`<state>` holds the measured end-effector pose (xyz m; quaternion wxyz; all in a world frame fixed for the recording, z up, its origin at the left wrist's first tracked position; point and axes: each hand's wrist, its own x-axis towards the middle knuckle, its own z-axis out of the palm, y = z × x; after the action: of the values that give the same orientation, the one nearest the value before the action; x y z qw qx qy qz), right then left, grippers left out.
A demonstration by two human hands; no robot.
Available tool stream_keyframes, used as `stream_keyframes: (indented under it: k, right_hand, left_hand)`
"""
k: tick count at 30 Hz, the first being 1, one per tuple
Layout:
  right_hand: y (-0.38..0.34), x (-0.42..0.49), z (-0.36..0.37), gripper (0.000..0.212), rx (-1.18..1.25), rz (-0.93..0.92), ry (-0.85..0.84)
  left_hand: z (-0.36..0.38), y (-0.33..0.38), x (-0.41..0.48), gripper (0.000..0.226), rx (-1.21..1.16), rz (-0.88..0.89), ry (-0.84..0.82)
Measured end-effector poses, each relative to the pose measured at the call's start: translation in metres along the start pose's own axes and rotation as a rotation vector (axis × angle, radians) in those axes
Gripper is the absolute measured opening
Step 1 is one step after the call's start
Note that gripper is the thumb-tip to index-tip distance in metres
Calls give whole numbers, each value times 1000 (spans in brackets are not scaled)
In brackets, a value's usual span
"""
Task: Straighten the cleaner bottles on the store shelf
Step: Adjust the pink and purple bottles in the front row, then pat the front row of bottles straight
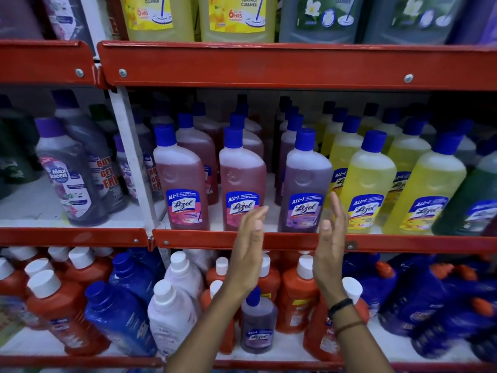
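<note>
Flanking purple bottle (304, 184), flat open left hand (248, 254), right hand (329, 254)

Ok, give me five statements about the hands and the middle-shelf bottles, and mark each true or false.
1. Both hands are open and hold nothing. True: the left hand and right hand are raised with flat palms facing each other.
2. The purple bottle at the front has a white cap. False: its cap is blue.
3. Two pink bottles stand left of the purple bottle in the front row. True: pink bottle and second pink bottle.
4. The yellow bottles stand left of the pink ones. False: they stand to the right.
5. The right wrist is bare. False: it wears dark bands.
</note>
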<state>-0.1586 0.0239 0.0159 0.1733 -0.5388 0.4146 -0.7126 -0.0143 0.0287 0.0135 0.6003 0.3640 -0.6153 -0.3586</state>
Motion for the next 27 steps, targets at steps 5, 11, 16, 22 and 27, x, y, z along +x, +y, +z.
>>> stream_keyframes:
  k: [5,11,16,22,27]
  right_hand:
    - [16,15,-24,87,66,198,-159]
    - [39,22,-45,53,5,181,-277]
    - [36,22,-41,48,15,192,-264]
    - [34,20,-43,62,47,183,-283]
    - [22,25,-75,52,65,-52,30]
  left_hand:
    - [34,2,15,77,-65,-231,-181]
    - [49,-1,19,108,-65,-265,-214]
    - [46,1,20,105,-78,-267,-202]
    - [52,-1,15,81,-63,-220,-138]
    - [84,6,-2,46,66,83,236]
